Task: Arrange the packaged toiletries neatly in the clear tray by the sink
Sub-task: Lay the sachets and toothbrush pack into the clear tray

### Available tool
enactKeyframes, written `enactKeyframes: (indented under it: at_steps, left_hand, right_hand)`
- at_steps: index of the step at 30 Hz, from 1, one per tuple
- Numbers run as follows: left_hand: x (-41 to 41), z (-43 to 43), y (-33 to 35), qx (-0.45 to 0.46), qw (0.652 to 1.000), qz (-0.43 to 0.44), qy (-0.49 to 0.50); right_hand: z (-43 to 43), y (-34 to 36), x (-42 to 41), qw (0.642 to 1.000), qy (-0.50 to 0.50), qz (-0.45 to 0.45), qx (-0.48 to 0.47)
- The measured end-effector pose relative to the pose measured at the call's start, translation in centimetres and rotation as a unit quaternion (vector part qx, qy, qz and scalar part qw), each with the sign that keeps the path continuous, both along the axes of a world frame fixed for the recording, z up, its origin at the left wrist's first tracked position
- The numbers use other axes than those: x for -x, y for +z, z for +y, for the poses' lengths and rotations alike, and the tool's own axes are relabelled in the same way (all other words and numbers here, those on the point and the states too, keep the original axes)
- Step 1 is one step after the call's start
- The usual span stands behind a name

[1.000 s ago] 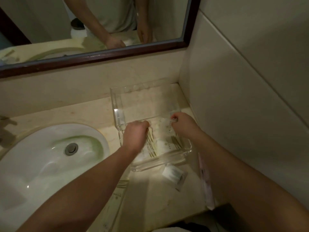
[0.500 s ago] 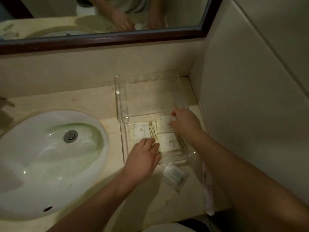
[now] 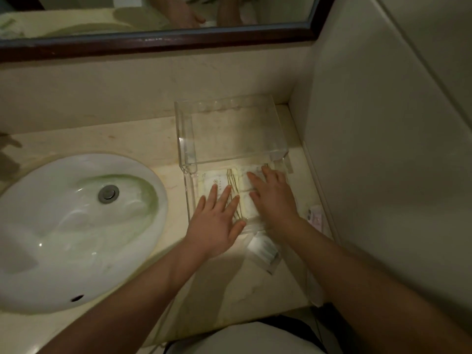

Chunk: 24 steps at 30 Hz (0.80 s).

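Note:
A clear acrylic tray (image 3: 186,190) with a raised upper shelf (image 3: 229,131) stands on the counter right of the sink. Flat cream toiletry packets with gold stripes (image 3: 217,181) lie in its lower front section. My left hand (image 3: 217,221) rests flat with spread fingers on the left packets. My right hand (image 3: 273,198) lies flat on the right packets, fingers pointing toward the back. Neither hand grips anything. A small white sachet (image 3: 263,249) lies on the counter just in front of the tray.
The white oval sink (image 3: 63,226) with its metal drain (image 3: 108,194) fills the left. A pink packet (image 3: 315,217) lies along the right wall. A dark-framed mirror (image 3: 158,42) hangs above the backsplash; the wall corner closes in the tray's right side.
Both hands have opened out flat onto the packets in the tray. My left hand moved forward from the tray's front edge; my right hand released the pinched packet.

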State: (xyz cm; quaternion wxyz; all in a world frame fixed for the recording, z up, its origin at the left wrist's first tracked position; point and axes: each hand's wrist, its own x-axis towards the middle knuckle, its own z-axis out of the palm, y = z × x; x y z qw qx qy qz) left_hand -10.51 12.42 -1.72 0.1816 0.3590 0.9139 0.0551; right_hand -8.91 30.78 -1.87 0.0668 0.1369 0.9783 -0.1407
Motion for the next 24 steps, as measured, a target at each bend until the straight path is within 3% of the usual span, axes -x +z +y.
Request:
enactKeyframes:
  at_steps: [5,7,10,12,14,19,24]
  left_hand:
    - [0.6,-0.3,0.3,0.000,1.000,-0.015,-0.016]
    - [0.5,-0.7,1.0,-0.087,0.996,-0.025,-0.007]
    - [0.1,-2.6,2.4,-0.271,0.960,-0.011,0.067]
    - [-0.3,-5.2,2.7,-0.313,0.939,0.002,0.142]
    - [-0.8,-7.9,3.0,-0.287,0.938,-0.027,0.194]
    - [-4.3,-12.4,2.4,-0.109,0.967,-0.092,0.213]
    - [-5.9,-11.8,1.4,-0.072,0.972,-0.064,0.216]
  right_hand:
    - [-0.1,0.2,0.0,1.000,0.012,-0.001,0.003]
    - [-0.2,0.3,-0.1,1.000,0.006,0.004,0.014]
    - [-1.1,0.7,-1.1,0.998,-0.010,0.046,0.030]
    - [-2.3,1.0,-2.3,0.995,-0.006,0.084,0.051]
    - [-3.3,1.3,-3.7,0.990,-0.011,0.124,0.063]
    - [-4.7,1.4,-8.6,0.976,-0.127,0.148,0.101]
    - [-4.5,1.5,-12.4,0.962,-0.216,0.157,0.063]
